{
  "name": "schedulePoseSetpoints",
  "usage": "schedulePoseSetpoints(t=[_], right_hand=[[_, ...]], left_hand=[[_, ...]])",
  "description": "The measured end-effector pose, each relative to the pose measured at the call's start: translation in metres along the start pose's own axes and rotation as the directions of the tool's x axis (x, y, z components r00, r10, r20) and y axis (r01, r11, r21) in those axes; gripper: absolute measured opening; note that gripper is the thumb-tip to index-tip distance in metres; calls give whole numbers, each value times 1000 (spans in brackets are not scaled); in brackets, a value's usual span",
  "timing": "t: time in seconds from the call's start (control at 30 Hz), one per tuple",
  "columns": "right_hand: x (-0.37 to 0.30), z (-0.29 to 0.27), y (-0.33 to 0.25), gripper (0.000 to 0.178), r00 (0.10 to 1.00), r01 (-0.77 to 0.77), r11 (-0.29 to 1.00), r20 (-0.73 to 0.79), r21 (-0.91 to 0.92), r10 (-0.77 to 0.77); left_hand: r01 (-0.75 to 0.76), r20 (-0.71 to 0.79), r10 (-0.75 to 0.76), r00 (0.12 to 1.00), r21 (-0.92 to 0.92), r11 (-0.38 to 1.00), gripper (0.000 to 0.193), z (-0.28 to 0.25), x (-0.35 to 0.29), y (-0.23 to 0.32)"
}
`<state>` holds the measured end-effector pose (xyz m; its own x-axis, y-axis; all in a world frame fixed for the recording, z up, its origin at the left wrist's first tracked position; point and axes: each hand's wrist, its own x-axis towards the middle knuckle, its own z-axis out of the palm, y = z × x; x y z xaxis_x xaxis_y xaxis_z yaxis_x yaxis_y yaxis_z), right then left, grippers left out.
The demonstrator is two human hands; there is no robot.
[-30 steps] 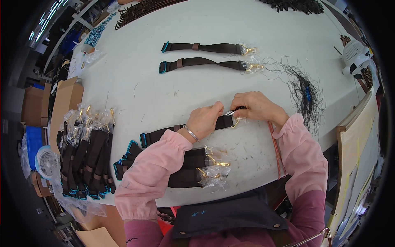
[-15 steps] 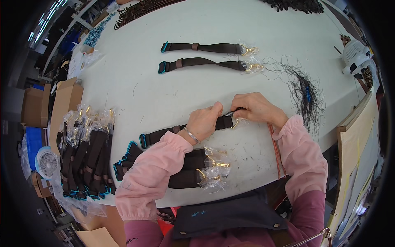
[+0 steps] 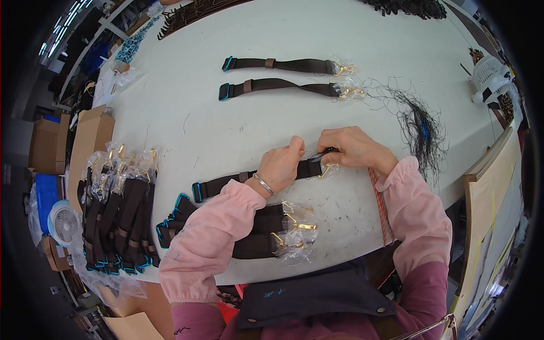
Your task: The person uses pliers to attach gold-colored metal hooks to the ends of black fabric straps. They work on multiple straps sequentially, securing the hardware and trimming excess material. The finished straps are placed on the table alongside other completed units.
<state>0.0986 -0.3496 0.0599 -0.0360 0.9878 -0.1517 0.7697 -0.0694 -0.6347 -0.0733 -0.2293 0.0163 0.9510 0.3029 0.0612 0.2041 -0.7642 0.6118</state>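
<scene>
Item: dark brown strap [image 3: 226,182] with a blue buckle at one end and a gold clasp in clear wrap at the other, flat on the white desk [image 3: 187,119] just in front of the person. Long axis: roughly left to right, the buckle end lower at the person's left, the clasp end slightly higher at the right, beneath the two hands. Left hand [image 3: 281,165]: rests on the strap near its clasp end, fingers together and pressed down on the webbing, a silver bangle at the wrist. Right hand [image 3: 352,148]: just beside the left, at the strap's far right end, fingers closed on a small dark tool [image 3: 321,154] whose tip points left toward the left thumb; what kind of tool cannot be told. Relation: the two hands nearly touch, both over the clasp end; the right hand is nearer the clasp, the left nearer the strap's free length, which runs away to the left, clear of both hands. Nearby: two like straps [image 3: 283,76] lying parallel farther up the desk, well apart from the hands; a small stack of straps [image 3: 266,235] under the left forearm; a bundle of wrapped straps [image 3: 116,215] at the desk's left edge; a tangle of loose dark threads [image 3: 419,127] to the right of the right hand.
</scene>
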Motion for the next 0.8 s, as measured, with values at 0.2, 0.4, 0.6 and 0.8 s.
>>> schedulePoseSetpoints(t=[0.2, 0.4, 0.6, 0.8], right_hand=[[3, 2, 1, 17, 1000, 22, 1000, 2, 11, -22], [6, 7, 2, 17, 999, 35, 999, -20, 31, -34], [4, 15, 10, 16, 997, 36, 998, -75, 46, -32], [-38, 9, -25, 19, 855, -120, 985, -516, -121, 41]], left_hand=[[-2, 6, 2, 1000, 27, 1000, 12, 2, -2, -2], [9, 26, -10, 1000, 38, 999, 13, 1, -2, -1], [11, 26, -11, 1000, 6, 1000, 11, 1, 1, 1], [65, 20, -62, 998, -192, 979, 6, -12, 5, -11]])
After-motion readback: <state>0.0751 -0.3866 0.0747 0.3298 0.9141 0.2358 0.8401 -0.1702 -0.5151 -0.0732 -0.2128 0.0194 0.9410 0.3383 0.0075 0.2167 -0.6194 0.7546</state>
